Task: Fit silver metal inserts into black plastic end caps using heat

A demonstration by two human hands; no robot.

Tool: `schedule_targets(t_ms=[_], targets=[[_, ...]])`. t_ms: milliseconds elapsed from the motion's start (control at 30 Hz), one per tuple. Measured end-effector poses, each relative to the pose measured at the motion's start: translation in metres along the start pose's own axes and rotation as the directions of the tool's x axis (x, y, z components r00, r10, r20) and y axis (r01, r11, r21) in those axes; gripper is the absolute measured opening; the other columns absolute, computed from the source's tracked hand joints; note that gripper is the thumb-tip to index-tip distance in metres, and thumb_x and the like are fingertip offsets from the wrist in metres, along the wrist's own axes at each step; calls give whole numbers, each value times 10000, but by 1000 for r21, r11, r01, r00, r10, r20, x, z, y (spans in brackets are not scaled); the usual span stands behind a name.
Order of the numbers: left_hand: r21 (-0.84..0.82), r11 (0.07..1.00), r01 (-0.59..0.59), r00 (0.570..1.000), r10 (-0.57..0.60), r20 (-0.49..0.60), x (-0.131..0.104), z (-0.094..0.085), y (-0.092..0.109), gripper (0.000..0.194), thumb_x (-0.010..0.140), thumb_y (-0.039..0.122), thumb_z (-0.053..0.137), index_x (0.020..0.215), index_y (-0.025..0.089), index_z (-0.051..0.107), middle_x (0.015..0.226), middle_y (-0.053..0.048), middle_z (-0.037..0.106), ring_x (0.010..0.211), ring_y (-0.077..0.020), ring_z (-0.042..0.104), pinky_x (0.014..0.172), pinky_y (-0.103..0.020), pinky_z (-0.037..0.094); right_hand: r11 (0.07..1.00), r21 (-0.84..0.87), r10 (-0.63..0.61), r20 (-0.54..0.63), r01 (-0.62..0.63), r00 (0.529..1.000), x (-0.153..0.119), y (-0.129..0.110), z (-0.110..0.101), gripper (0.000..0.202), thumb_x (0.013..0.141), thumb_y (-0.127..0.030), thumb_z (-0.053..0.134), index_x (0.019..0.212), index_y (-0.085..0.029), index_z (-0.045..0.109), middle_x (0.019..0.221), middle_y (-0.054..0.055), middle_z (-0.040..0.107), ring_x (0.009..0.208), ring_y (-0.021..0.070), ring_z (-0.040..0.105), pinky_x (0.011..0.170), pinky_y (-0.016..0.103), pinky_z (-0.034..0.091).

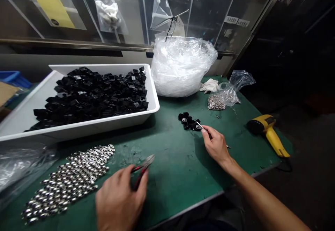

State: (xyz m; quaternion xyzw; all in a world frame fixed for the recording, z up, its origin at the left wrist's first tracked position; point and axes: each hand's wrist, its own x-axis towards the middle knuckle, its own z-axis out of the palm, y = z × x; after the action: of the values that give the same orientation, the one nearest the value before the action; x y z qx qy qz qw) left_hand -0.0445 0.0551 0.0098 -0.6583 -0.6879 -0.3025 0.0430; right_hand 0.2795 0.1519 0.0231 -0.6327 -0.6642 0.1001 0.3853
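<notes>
Green and scuffed, the bench [172, 168] runs below a wall of see-through panels [209, 11], where small bags [53, 9] and a bundle of ties [171, 23] hang. The left hand [120, 197] is at the near side of the bench, its fingers closed around the handles of the pliers [145, 164], whose metal tip points away and to the right. The right hand [216, 143] has its fingers pinched on a thin metal tool [201, 126]; the tip reaches the small cluster of black parts [186, 120] lying mid-bench, though whether it touches them I cannot tell.

Just left of the left hand, rows of shiny metal pieces [68, 178] spread in a slanting band, hemming that side in. Behind them a large white tray [154, 101], heaped with black housings [102, 91], takes up the back left, with a crumpled plastic sheet [21, 168] in front of its left part and a blue bin [15, 79] at the far left. A bulky plastic bag [180, 66] stands against the tray's right end, behind the cluster. To its right are a white cloth [209, 85] and a bag of small metal bits [216, 102]. A yellow heat gun [272, 133] lies near the right edge, well apart from the right hand.
</notes>
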Motion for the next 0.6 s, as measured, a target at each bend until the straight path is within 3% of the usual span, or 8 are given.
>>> schedule_targets(t_ms=[133,233,400,600], targets=[[250,946,-208,963,153,223,48,31,68,367,946,474,565,1135,177,670,1069,-156,687,1001,-340,590,845,-451,396,997,64,45,-20,-44,999,-29,-2,-6,313,1028,-312,484,1187,-184,721,1123,105,772,1036,273,739,869,395,596],[317,903,-290,926,181,332,73,50,98,377,961,459,530,1133,158,678,1040,-167,672,976,-340,583,838,-460,389,991,123,49,8,-49,999,-63,-2,-12,295,1029,-293,496,1217,-209,708,1160,93,763,1073,267,732,900,388,599],[380,849,-367,904,229,362,95,63,116,388,965,458,506,1143,156,673,1050,-168,656,992,-345,570,900,-499,374,981,185,48,60,-58,997,-108,3,-14,294,1026,-252,495,1250,-250,685,1080,70,768,980,259,752,855,384,619],[424,816,-392,898,239,371,108,68,128,389,951,463,523,1130,158,684,1046,-169,658,1015,-347,565,950,-516,362,973,221,45,74,-60,996,-117,9,-9,302,1027,-226,494,1276,-241,663,1029,81,755,919,258,747,828,393,607]])
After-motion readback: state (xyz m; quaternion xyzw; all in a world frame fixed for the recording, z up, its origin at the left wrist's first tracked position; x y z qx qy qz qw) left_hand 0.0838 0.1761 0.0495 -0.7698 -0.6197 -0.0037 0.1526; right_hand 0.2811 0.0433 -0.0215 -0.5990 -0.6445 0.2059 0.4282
